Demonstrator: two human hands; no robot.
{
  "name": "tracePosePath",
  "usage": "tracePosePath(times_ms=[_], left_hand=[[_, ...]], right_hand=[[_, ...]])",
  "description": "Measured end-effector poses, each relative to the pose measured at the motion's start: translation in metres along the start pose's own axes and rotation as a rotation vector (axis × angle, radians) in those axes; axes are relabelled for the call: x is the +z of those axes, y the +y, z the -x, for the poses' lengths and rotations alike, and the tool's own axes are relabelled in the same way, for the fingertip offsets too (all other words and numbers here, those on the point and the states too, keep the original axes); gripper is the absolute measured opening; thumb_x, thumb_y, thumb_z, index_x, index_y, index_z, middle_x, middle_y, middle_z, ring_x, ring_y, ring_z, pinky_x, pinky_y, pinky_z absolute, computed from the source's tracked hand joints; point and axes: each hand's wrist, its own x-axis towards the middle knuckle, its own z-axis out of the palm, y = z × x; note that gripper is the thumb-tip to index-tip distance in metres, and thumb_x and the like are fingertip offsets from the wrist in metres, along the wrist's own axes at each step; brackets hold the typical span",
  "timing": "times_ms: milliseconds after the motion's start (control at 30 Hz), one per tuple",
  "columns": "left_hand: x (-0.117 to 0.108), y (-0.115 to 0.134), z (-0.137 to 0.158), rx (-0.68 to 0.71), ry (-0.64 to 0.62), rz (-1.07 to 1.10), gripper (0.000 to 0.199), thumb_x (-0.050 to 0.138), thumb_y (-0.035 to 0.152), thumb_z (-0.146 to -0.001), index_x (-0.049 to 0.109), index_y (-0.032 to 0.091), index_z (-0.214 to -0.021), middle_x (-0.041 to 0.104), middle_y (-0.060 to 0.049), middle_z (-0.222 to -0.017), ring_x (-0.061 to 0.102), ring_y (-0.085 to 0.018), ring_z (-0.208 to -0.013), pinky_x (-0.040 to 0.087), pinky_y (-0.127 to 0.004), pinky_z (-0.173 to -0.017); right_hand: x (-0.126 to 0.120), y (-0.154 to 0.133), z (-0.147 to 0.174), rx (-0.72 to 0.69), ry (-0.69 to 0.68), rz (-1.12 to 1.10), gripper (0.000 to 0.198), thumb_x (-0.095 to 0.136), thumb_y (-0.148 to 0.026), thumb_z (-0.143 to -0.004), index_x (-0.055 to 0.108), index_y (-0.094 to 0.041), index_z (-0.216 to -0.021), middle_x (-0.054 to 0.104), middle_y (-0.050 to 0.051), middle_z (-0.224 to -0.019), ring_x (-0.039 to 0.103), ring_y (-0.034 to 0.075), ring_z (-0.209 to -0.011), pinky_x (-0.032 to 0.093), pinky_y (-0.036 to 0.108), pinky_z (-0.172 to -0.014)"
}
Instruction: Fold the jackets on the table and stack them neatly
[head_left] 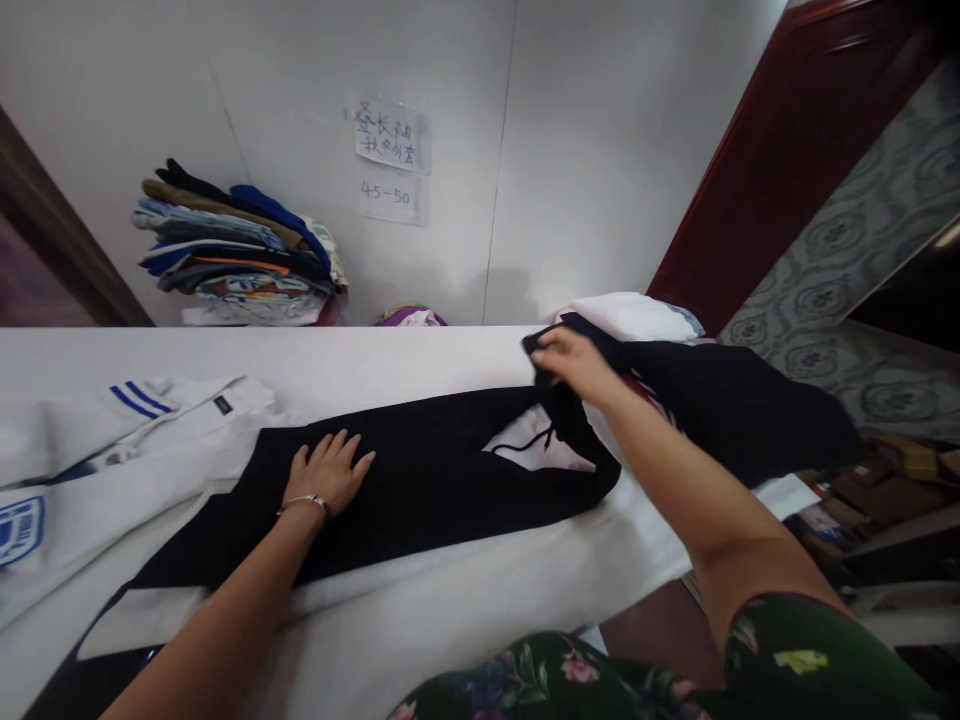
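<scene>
1. At the far left, a white garment with blue stripes lay on the table, close beside the black garment

2. The left hand rested palm down on the black garment, its fingers slightly apart and gripping nothing; it seemed to steady the cloth

3. The black garment itself stretched across the middle of the table, mostly flat, with its opening toward the right, where a dark cord crossed the pale lining

4. The right hand was raised at the far side of that opening, thumb and fingers clamped on black cloth that looked like part of the same garment

5. The step in hand was probably straightening the garment; the next move called for laying the raised cloth down smoothly, the left palm holding the body in place

6. Beyond the right forearm, dark clothing lay heaped
</scene>
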Motion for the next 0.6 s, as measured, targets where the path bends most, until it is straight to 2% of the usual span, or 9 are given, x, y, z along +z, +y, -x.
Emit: tracePosePath(times_ms=[67, 100, 133, 167, 233, 333, 400, 467, 600], left_hand=[[0.0, 0.0, 0.0, -0.004, -0.002, 0.007, 0.064, 0.028, 0.046, -0.096, 0.045, 0.016, -0.15, 0.035, -0.012, -0.161, 0.028, -0.03, -0.149, 0.02, -0.051, -0.12], [0.0, 0.0, 0.001, -0.005, -0.001, 0.012, 0.064, 0.028, 0.046, -0.096, 0.045, 0.016, -0.149, 0.036, -0.012, -0.16, 0.028, -0.03, -0.149, 0.019, -0.051, -0.12], [0.0, 0.0, 0.001, -0.004, 0.001, 0.017, 0.063, 0.028, 0.046, -0.096, 0.045, 0.016, -0.149, 0.036, -0.012, -0.16, 0.028, -0.029, -0.149, 0.019, -0.051, -0.12], [0.0, 0.001, 0.001, -0.002, 0.005, 0.021, 0.063, 0.028, 0.046, -0.096, 0.046, 0.016, -0.149, 0.036, -0.012, -0.16, 0.028, -0.029, -0.149, 0.019, -0.051, -0.12], [-0.001, 0.002, 0.002, 0.001, 0.007, 0.031, 0.063, 0.029, 0.046, -0.096, 0.046, 0.015, -0.149, 0.037, -0.012, -0.16, 0.029, -0.03, -0.149, 0.019, -0.052, -0.12], [0.0, 0.002, 0.002, -0.005, 0.008, 0.044, 0.063, 0.029, 0.047, -0.096, 0.046, 0.015, -0.148, 0.037, -0.012, -0.16, 0.029, -0.03, -0.149, 0.02, -0.052, -0.12], [0.002, 0.001, 0.002, -0.006, 0.012, 0.049, 0.063, 0.03, 0.046, -0.096, 0.047, 0.016, -0.148, 0.037, -0.012, -0.16, 0.029, -0.03, -0.149, 0.019, -0.052, -0.12], [0.003, -0.002, 0.0, -0.002, 0.017, 0.052, 0.062, 0.032, 0.046, -0.096, 0.047, 0.017, -0.148, 0.037, -0.012, -0.16, 0.029, -0.03, -0.149, 0.019, -0.052, -0.12], [-0.008, 0.002, -0.003, -0.039, -0.001, 0.122, 0.056, 0.036, 0.045, -0.095, 0.053, 0.02, -0.142, 0.041, -0.011, -0.158, 0.032, -0.03, -0.148, 0.019, -0.056, -0.119]], right_hand=[[0.028, 0.009, 0.012, 0.0, -0.312, 0.028, 0.033, 0.081, -0.037, -0.066, 0.068, -0.02, -0.092, 0.07, -0.002, -0.075, 0.066, 0.014, -0.067, 0.054, 0.025, -0.059], [0.033, 0.016, 0.015, -0.011, -0.367, 0.03, 0.033, 0.08, -0.039, -0.068, 0.07, -0.019, -0.093, 0.072, 0.001, -0.08, 0.068, 0.015, -0.073, 0.055, 0.027, -0.063], [0.032, 0.023, 0.015, -0.028, -0.341, 0.018, 0.033, 0.078, -0.041, -0.071, 0.071, -0.019, -0.094, 0.074, 0.002, -0.083, 0.069, 0.015, -0.076, 0.056, 0.027, -0.066], [0.027, 0.031, 0.013, -0.043, -0.248, 0.0, 0.033, 0.075, -0.044, -0.074, 0.072, -0.019, -0.095, 0.074, 0.003, -0.085, 0.07, 0.016, -0.078, 0.057, 0.028, -0.068], [0.005, 0.051, 0.004, -0.026, 0.009, -0.002, 0.036, 0.071, -0.049, -0.077, 0.071, -0.019, -0.097, 0.074, 0.004, -0.085, 0.071, 0.017, -0.079, 0.058, 0.031, -0.07], [-0.026, 0.088, -0.001, 0.098, 0.206, 0.27, 0.038, 0.064, -0.047, -0.082, 0.071, -0.016, -0.102, 0.076, 0.009, -0.094, 0.072, 0.022, -0.09, 0.059, 0.04, -0.081], [-0.032, 0.114, 0.009, 0.127, 0.186, 0.479, 0.038, 0.064, -0.041, -0.083, 0.071, -0.016, -0.111, 0.073, 0.014, -0.116, 0.067, 0.027, -0.11, 0.053, 0.045, -0.097], [-0.024, 0.138, 0.027, 0.148, 0.063, 0.677, 0.044, 0.063, -0.036, -0.085, 0.067, -0.017, -0.125, 0.06, 0.015, -0.14, 0.053, 0.028, -0.133, 0.041, 0.046, -0.111], [0.001, 0.168, 0.056, 0.238, -0.166, 1.066, 0.055, 0.051, -0.041, -0.097, 0.048, -0.02, -0.147, 0.035, 0.013, -0.16, 0.025, 0.028, -0.151, 0.028, 0.047, -0.119]])
